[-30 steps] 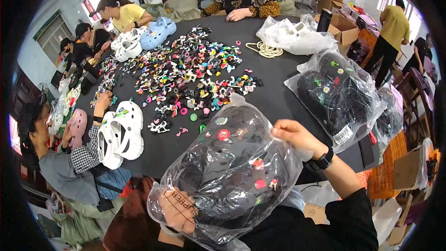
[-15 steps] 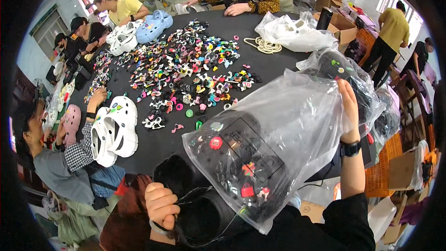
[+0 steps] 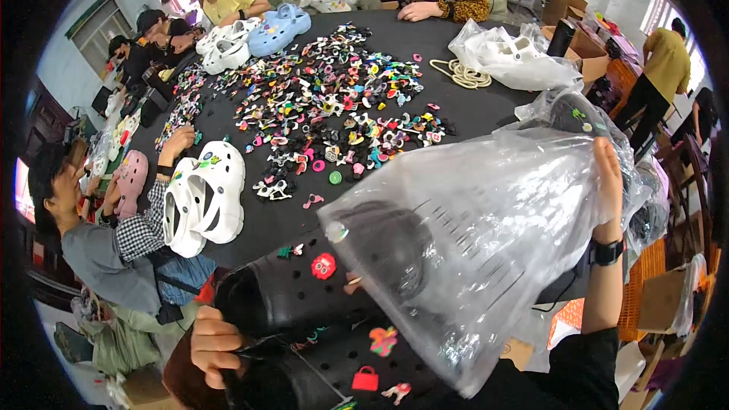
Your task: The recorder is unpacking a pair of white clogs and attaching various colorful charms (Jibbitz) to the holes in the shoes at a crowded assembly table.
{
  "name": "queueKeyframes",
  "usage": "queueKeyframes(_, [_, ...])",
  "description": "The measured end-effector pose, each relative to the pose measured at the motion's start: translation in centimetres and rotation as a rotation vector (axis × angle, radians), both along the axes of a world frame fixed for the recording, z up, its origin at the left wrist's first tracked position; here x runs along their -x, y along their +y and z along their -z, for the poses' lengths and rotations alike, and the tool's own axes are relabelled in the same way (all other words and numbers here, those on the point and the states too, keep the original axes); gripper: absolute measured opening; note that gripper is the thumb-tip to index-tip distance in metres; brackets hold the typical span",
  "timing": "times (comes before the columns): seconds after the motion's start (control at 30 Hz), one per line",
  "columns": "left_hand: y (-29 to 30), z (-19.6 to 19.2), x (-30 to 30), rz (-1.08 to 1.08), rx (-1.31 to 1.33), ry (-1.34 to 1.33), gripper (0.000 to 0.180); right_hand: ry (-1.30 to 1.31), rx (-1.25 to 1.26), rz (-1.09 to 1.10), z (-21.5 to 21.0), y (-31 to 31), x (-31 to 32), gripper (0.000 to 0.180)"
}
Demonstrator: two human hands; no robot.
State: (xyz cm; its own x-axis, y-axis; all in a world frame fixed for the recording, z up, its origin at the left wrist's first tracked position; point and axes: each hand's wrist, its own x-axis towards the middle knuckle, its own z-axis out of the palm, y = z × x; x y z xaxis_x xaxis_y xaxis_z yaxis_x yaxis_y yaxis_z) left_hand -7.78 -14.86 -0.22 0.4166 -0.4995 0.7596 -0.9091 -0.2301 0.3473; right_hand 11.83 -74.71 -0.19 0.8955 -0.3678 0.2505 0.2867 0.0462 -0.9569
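A pair of black clogs (image 3: 292,296) with small charms, among them a red round one and a red handbag shape, lies low in front of me. My left hand (image 3: 215,343) is closed around the clogs at their open heel end. A clear plastic bag (image 3: 486,212) covers the other part of the pair, its edge slanting across them. Out at the bag's far right end, my right hand (image 3: 607,182) grips the gathered plastic, its fingertips partly hidden. A thin strap or string runs over the lower clog.
Loose shoe charms (image 3: 326,99) are heaped on the black table (image 3: 364,190). White clogs (image 3: 216,193) stand at left beside a co-worker holding a pink clog (image 3: 132,181). More bagged clogs (image 3: 569,118) lie at right, near a rope coil (image 3: 463,76).
The black clogs have slid left and down, and more of them, with several charms, now lies outside the bag. My left hand moved left; my right hand stays on the bag as the view shifts.
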Motion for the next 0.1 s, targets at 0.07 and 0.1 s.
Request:
queueKeyframes(0.07, [2.0,0.5,0.7,0.012,-0.049,0.063,0.038,-0.142,-0.1,-0.455,-2.0,-2.0,0.4,0.033])
queueKeyframes(0.1, [7.4,0.9,1.7,0.083,-0.246,0.141,0.061,-0.264,-0.178,-0.927,-3.0,-3.5,0.7,0.05])
